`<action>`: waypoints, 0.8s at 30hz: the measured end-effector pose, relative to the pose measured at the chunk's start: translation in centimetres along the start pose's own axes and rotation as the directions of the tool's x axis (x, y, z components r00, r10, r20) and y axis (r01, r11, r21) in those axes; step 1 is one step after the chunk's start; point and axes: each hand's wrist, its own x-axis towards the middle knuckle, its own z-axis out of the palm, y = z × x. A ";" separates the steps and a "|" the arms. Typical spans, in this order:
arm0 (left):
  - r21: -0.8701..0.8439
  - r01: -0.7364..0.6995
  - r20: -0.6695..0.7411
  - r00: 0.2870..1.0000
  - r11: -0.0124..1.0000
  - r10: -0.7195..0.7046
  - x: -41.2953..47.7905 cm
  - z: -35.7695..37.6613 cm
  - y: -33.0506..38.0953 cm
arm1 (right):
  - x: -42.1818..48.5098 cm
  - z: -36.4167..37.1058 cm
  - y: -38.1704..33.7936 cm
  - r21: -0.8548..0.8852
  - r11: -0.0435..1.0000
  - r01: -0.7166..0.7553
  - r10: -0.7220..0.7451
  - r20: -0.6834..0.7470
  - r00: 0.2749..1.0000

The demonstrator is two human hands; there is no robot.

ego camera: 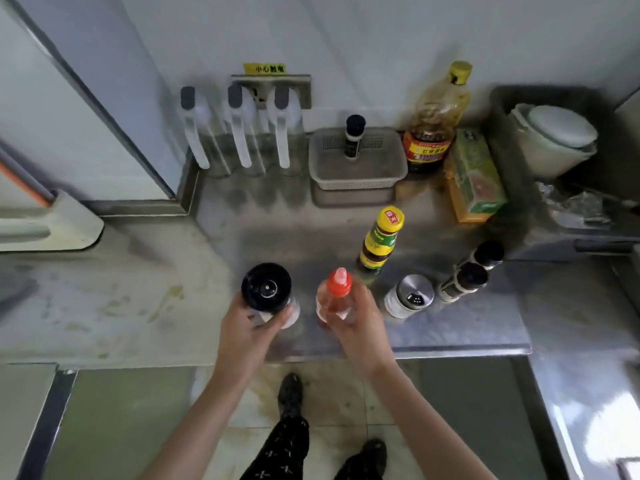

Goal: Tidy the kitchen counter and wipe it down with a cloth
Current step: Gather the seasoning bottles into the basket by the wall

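Observation:
My left hand [247, 329] grips a clear jar with a wide black lid [266, 289] near the front edge of the steel counter [277, 237]. My right hand [356, 323] is wrapped around a clear bottle with a red-orange nozzle cap [338, 289] just to the right of the jar. Both stand upright at the counter; I cannot tell whether they touch it. No cloth is in view.
A yellow-capped sauce bottle [381, 237], a steel-lidded shaker [410, 296] and two dark-capped spice bottles [471, 271] stand right of my hands. Behind are a grey basket [358, 168] holding a black-capped bottle, an oil bottle [436, 123], a green box [476, 174], three clear canisters [242, 133] and stacked bowls [554, 140].

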 end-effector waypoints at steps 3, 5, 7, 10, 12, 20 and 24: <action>0.011 -0.011 0.013 1.000 1.000 0.011 3.7 -0.9 -1.0 | 3.0 2.1 -0.3 -0.002 1.000 -0.004 0.004 -0.044 0.999; 0.009 -0.025 0.029 0.999 1.000 0.025 5.9 -1.3 -1.4 | 4.4 3.1 -0.2 0.012 1.000 -0.005 0.006 -0.088 0.996; -0.004 -0.037 0.038 0.999 0.999 0.037 7.8 -1.4 -1.5 | 5.2 3.8 -0.1 -0.004 1.000 -0.022 0.021 -0.117 0.993; 0.000 -0.052 0.040 0.998 0.999 0.052 9.6 -1.2 -1.5 | 5.7 4.1 0.4 -0.088 0.994 -0.067 0.058 -0.097 0.994; 0.024 -0.053 0.049 0.997 0.998 0.052 10.2 -1.1 -1.5 | 5.9 3.9 0.3 -0.097 0.992 -0.086 0.078 -0.080 0.994; -0.028 -0.021 0.056 0.998 0.999 0.023 10.3 -0.2 -0.6 | 2.9 -0.9 -3.1 -0.218 0.968 0.124 -0.187 -0.299 0.936; -0.009 -0.031 0.048 0.998 0.999 0.032 10.8 0.4 0.5 | 4.5 -2.5 -3.8 -0.003 0.996 0.086 -0.069 -0.631 0.773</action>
